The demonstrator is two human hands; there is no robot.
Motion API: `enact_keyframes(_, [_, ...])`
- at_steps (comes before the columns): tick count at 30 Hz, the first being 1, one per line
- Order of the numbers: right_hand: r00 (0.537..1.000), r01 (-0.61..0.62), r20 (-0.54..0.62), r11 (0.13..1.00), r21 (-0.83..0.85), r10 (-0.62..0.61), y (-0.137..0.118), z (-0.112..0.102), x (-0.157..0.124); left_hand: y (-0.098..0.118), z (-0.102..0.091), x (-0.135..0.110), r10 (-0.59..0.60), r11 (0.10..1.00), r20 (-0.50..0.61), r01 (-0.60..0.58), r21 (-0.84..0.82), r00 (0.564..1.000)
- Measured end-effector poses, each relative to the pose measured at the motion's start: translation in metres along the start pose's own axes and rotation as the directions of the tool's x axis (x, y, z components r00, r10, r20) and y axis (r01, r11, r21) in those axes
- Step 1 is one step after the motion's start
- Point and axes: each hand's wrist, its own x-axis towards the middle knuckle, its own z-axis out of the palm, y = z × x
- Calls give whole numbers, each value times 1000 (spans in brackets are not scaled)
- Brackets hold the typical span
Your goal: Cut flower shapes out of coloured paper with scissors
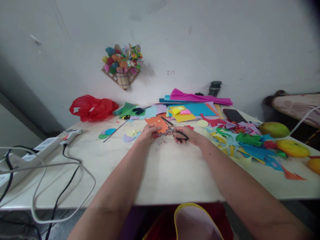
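Observation:
My right hand (184, 134) is closed round the black handles of a pair of scissors (171, 127), whose blades are spread apart and point up and left. At the middle of the table, my left hand (149, 132) pinches an orange paper sheet (161, 124) by its lower left edge. The scissor blades lie over the right part of this sheet. Small silvery-grey scraps (162, 136) are gathered between the two hands. Pale yellow and lilac paper cut-outs (132, 135) lie to the left of my left hand.
A second pair of scissors (140, 110) and a red plastic bag (93, 108) lie at the back. Colourful paper scraps (250, 140), a phone (234, 115) and mangoes (292, 148) cover the right. A power strip (41, 153) with looping cables stands left. Stacked paper sheets (193, 109) lie behind my hands.

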Motion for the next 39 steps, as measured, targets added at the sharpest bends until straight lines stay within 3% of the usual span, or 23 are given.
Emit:
enact_keyframes(22, [999,-37,-28,999,22,38,-4,3,0,1,-1,1,-26,999,8,26,23,1000])
enact_keyframes(39, [997,-70,23,993,94,68,-1,0,3,3,-2,-1,-12,1000,23,12,19,1000])
